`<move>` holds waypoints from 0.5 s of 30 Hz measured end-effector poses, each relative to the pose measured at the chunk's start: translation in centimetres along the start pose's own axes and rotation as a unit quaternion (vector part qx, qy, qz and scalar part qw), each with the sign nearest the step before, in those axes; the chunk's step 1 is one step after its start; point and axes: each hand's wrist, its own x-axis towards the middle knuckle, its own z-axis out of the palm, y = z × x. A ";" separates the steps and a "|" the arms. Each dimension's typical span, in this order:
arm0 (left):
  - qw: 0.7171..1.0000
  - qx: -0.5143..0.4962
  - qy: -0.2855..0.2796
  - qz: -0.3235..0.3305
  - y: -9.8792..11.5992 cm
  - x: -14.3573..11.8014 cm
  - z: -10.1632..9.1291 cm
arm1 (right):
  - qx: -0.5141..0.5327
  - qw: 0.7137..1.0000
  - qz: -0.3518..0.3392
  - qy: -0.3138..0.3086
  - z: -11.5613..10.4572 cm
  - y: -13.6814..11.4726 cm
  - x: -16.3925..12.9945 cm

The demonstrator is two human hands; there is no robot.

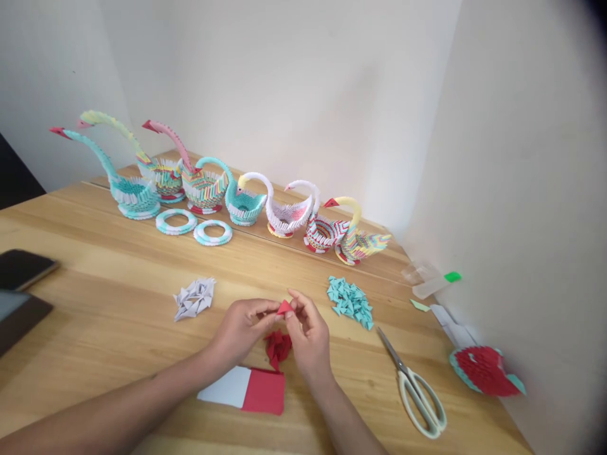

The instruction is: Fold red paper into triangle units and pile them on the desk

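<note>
Between both hands is a small red folded paper triangle (285, 308), raised over the table. My left hand (246, 325) pinches it from the left. From the right, my right hand (308, 332) grips it with thumb and fingers. Just below them lies a pile of red folded paper pieces (278, 347). Nearer to me rest a stack of white paper (226, 387) and a stack of red paper (263, 391), side by side. White folded pieces (194, 298) lie to the left, and teal folded pieces (351, 302) to the right.
Several folded-paper swans (284, 215) line the back of the wooden table (118, 316), two paper rings (213, 233) in front. Scissors (417, 392) lie at right, near a red paper model (486, 371) and a green-capped glue bottle (431, 285). A phone (23, 268) sits left.
</note>
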 end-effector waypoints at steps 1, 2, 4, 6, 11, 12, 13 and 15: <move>1.000 0.003 0.003 0.007 -0.1 0.0 -0.1 | -0.014 1.000 -0.013 -0.012 -0.1 0.0 0.0; 1.000 0.006 0.007 0.013 -0.1 0.0 -0.1 | -0.025 0.999 -0.024 -0.022 -0.2 -0.1 0.0; 1.000 0.010 0.013 0.022 -0.1 0.0 -0.1 | -0.035 0.998 -0.038 -0.035 -0.3 -0.1 0.0; 1.000 0.005 0.017 0.021 0.0 0.0 -0.2 | -0.027 0.998 -0.034 -0.036 -0.2 -0.1 -0.1; 0.998 -0.049 0.024 0.004 0.4 0.3 -0.3 | 0.017 0.999 0.008 -0.031 0.5 -0.1 -0.5; 0.998 -0.058 0.026 -0.003 0.4 0.3 -0.3 | 0.030 0.999 0.014 -0.036 0.6 -0.1 -0.5; 0.998 -0.062 0.029 -0.010 0.4 0.4 -0.4 | 0.048 0.998 0.020 -0.044 0.6 -0.2 -0.5; 0.998 -0.055 0.033 -0.023 0.3 0.5 -0.5 | 0.087 0.993 0.045 -0.060 0.4 -0.4 -0.1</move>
